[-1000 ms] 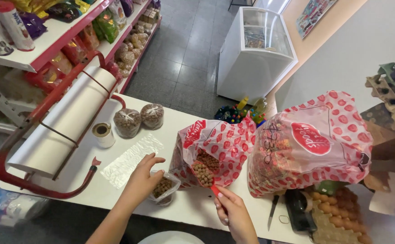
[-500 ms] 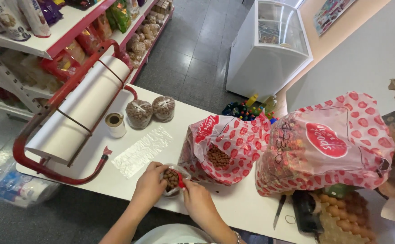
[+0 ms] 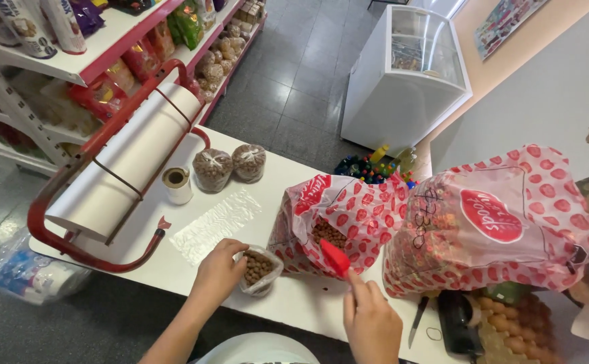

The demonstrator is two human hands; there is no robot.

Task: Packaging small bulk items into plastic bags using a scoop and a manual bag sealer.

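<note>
Right now your left hand (image 3: 219, 271) has its fingers closed around a small clear bag (image 3: 259, 269) of brown pellets on the surface (image 3: 288, 168); your right hand (image 3: 371, 317) grips a red scoop (image 3: 335, 258) beside the open spotted sack (image 3: 338, 219)

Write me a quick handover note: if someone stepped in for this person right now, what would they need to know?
Left hand: holds open a small clear bag, partly filled with brown pellets, on the white counter.
Right hand: grips a red scoop at the mouth of the open red-spotted sack of pellets.
Done: two tied bags sit near the tape roll.
Left: the small bag is not yet full or tied; spare flat bags lie beside it.
</note>
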